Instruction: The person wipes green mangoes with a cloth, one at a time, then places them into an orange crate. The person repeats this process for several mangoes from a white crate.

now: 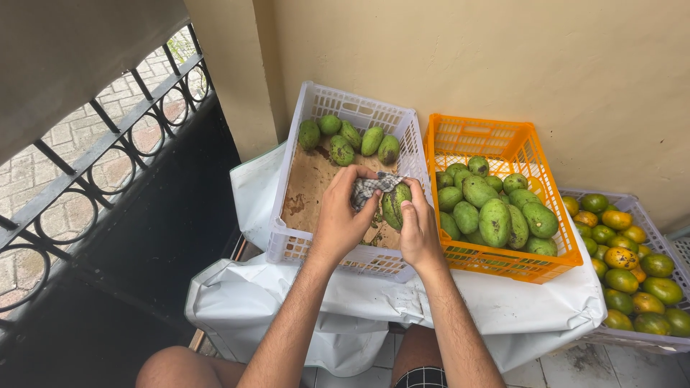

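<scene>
Mangoes (496, 215) heaped in orange crate (553, 262) right, more in lilac crate (632, 205) beyond. Over white crate (287, 244): left hand (341, 219) gripping checked cloth (370, 187) against mango (397, 205), right hand (419, 233) closed round mango, forearms angled inward.

The left hand (339, 215) presses a grey-and-white checked cloth (370, 186) against a green mango (396, 203) gripped by the right hand (419, 233). Beneath both hands sits a white crate (345, 108) with a brown liner; right of them an orange crate (503, 140) holds green mangoes.
</scene>
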